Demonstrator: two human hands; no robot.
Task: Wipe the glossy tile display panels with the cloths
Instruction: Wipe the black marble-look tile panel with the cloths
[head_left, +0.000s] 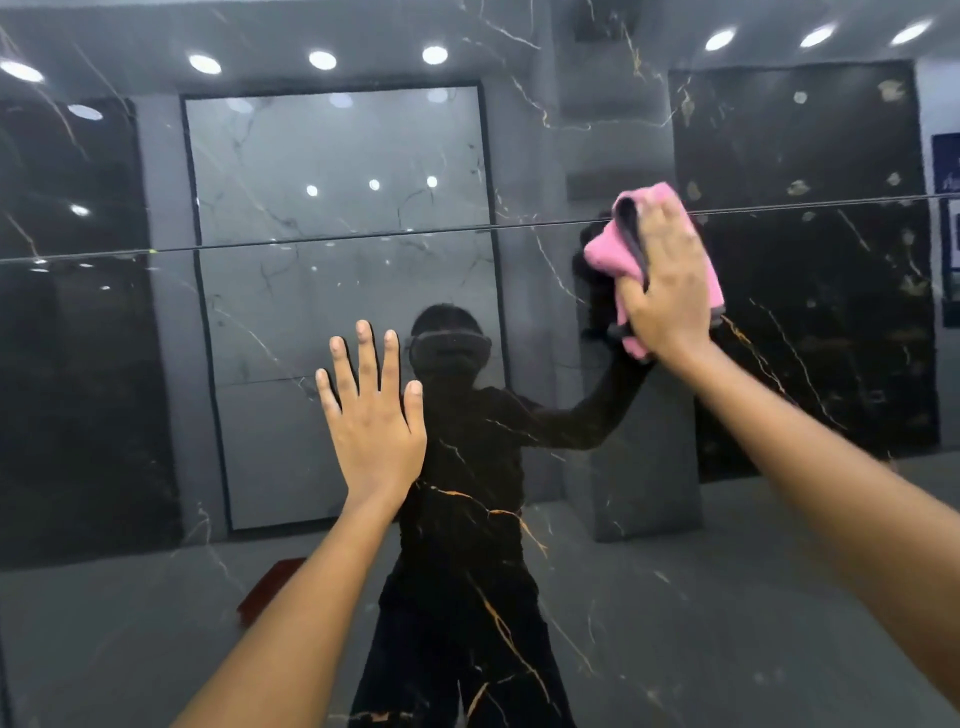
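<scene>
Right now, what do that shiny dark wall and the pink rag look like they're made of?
The wall panel looks like polished black marble or marble-look tile: gold-orange veins, a thin seam line, and a mirror gloss that reflects ceiling lights and the person. Which of the two, the look leaves open. The pink cloth under the right hand looks like soft microfibre, plush and folded, with a grey edge.

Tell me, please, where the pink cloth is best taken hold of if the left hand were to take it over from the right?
Probably the bunched fold of the pink cloth jutting out left of the right hand, approached from the left. That hand lies flat over the rest, pressing it to the glossy panel, so only this lump stands free, and the left hand is already on that side.
</scene>
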